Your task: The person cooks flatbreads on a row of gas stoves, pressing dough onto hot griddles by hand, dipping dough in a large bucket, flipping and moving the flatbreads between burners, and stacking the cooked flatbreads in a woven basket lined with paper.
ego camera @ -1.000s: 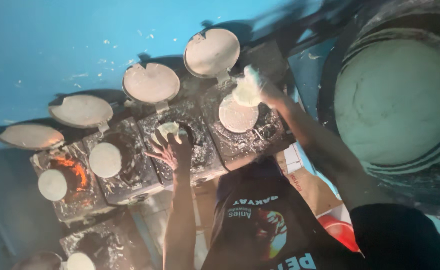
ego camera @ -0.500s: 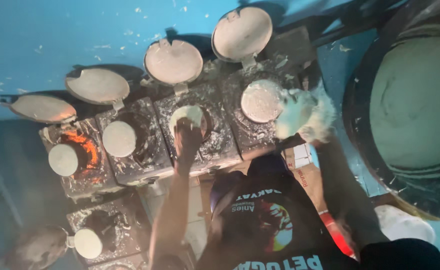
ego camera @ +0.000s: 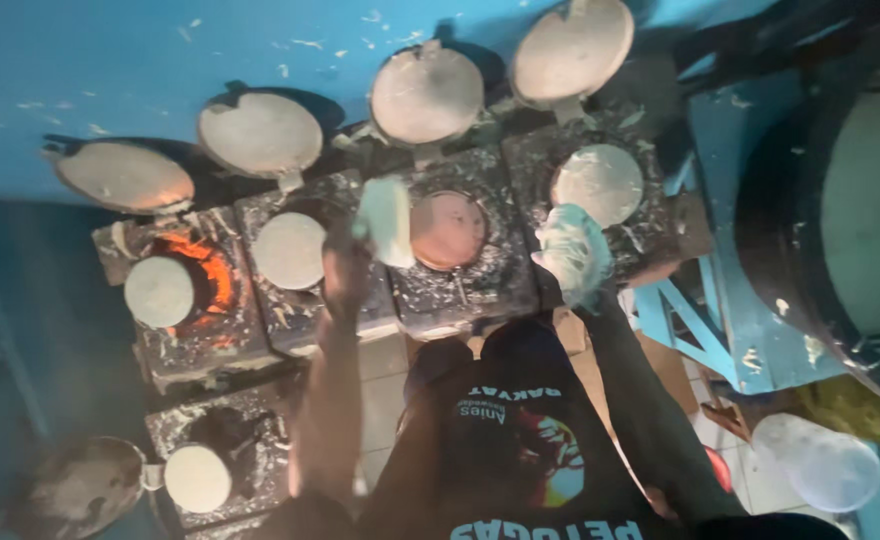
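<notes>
My left hand (ego camera: 345,272) holds a pale round flat cake (ego camera: 385,220) by its edge, lifted and tilted above the middle griddle (ego camera: 447,230), whose plate shows bare and reddish brown. My right hand (ego camera: 572,255) is coated in white batter and hovers at the near edge of the right griddle (ego camera: 597,183), which carries a pale round cake. The batter and blur hide whether that hand's fingers are closed on anything. Two more pale cakes lie on the griddles to the left (ego camera: 288,250) (ego camera: 158,291).
Round lids (ego camera: 426,92) stand open behind the foil-wrapped stoves. One stove glows orange (ego camera: 215,280). Another stove with a cake (ego camera: 197,478) sits near left. A big dark basin of pale batter (ego camera: 865,220) stands on a blue stand (ego camera: 720,330) at right.
My left hand has lifted the pale cake off the middle griddle, leaving its plate bare. My right hand has drawn back from the right griddle toward my body.
</notes>
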